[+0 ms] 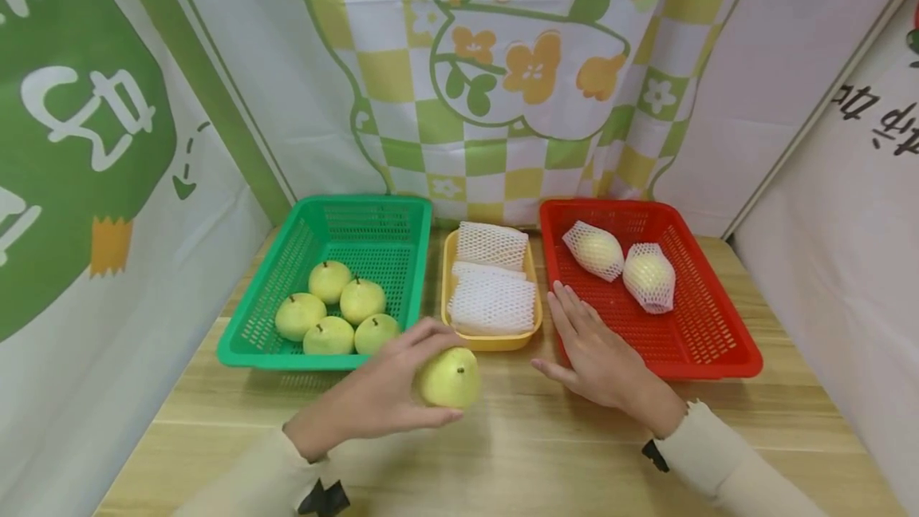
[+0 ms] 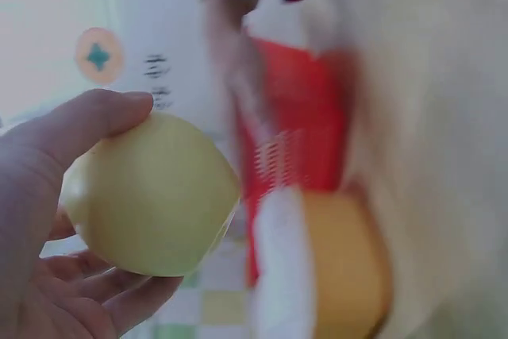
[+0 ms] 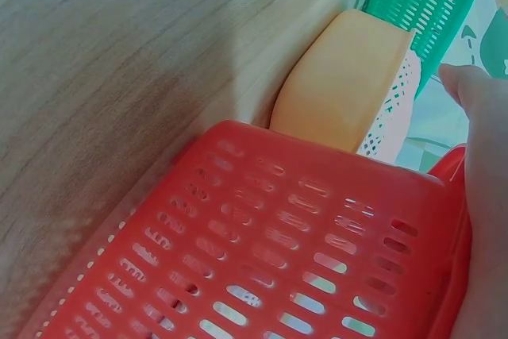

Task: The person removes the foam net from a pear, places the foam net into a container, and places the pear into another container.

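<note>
My left hand (image 1: 391, 385) grips a yellow-green pear (image 1: 449, 378) above the table, in front of the green basket. In the left wrist view the thumb and fingers curl round the pear (image 2: 155, 196). My right hand (image 1: 599, 349) has its fingers straight, over the left front rim of the red basket (image 1: 707, 341). Two pears in white foam nets (image 1: 594, 250) lie inside that basket. Between the baskets, a yellow tray (image 1: 502, 343) holds white foam net sleeves (image 1: 491, 297). Several bare pears (image 1: 362, 300) sit in the green basket (image 1: 287, 360).
A wooden table (image 1: 517, 453) carries all the containers. Behind them hangs a white curtain (image 1: 495, 134) with green and yellow checks. Printed white panels stand at the left and right.
</note>
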The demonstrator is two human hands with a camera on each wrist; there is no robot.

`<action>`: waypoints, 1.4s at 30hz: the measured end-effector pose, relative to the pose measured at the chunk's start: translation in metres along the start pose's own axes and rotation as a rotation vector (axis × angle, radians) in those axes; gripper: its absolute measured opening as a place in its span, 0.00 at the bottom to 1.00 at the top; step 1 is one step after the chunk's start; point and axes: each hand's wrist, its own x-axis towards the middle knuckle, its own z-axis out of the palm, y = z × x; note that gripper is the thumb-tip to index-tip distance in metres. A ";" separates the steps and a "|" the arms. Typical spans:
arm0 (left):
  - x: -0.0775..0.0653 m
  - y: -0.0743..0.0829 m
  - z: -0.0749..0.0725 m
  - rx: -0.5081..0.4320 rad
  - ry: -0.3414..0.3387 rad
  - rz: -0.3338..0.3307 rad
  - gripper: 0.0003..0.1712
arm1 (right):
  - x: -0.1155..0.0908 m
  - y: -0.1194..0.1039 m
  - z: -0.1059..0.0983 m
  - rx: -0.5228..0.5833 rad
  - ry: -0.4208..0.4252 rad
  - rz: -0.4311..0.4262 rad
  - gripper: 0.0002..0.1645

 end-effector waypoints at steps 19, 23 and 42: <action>0.055 -0.138 -0.141 0.300 0.123 -0.463 0.44 | 0.003 -0.001 0.001 -0.024 0.019 -0.008 0.61; 0.057 -0.170 -0.150 0.310 0.050 -0.531 0.47 | 0.004 -0.002 0.002 -0.023 0.005 -0.005 0.61; 0.056 -0.235 -0.140 0.403 -0.259 -0.752 0.39 | 0.000 0.002 0.002 -0.028 0.002 0.018 0.61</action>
